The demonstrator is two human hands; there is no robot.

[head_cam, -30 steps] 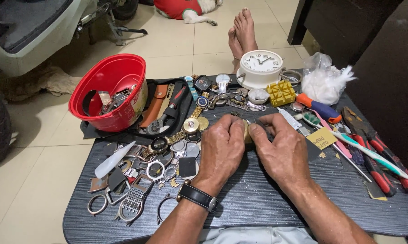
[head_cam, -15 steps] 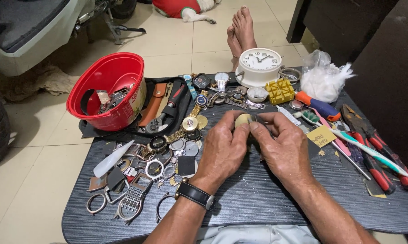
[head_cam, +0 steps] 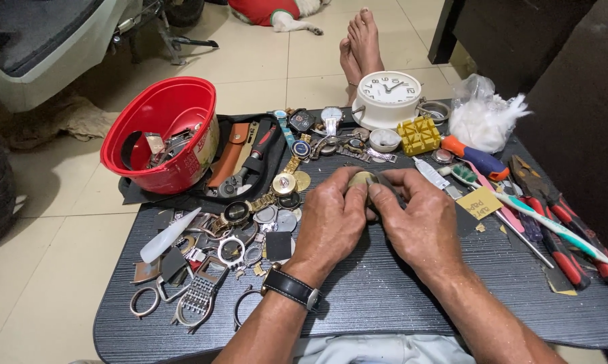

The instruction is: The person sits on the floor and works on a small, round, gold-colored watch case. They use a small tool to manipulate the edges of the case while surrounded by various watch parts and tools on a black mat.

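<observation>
Both my hands meet over the middle of a dark ribbed table [head_cam: 385,303]. My left hand [head_cam: 331,222], with a black watch on its wrist, and my right hand [head_cam: 418,219] pinch a small round brass-coloured watch part [head_cam: 362,179] between their fingertips. Most of that part is hidden by my fingers. Just left of my left hand lies a pile of watch cases, rings and bracelets [head_cam: 236,236].
A red plastic bowl [head_cam: 162,131] with parts stands at the far left. A white alarm clock [head_cam: 388,98], a yellow block [head_cam: 418,135], a plastic bag [head_cam: 482,121], screwdrivers and pliers [head_cam: 560,222] lie at the back and right. Another person's bare feet [head_cam: 361,40] rest on the floor beyond.
My hands have stayed together over the table's middle, turning the small round part slightly between the fingertips. Nothing else moved.
</observation>
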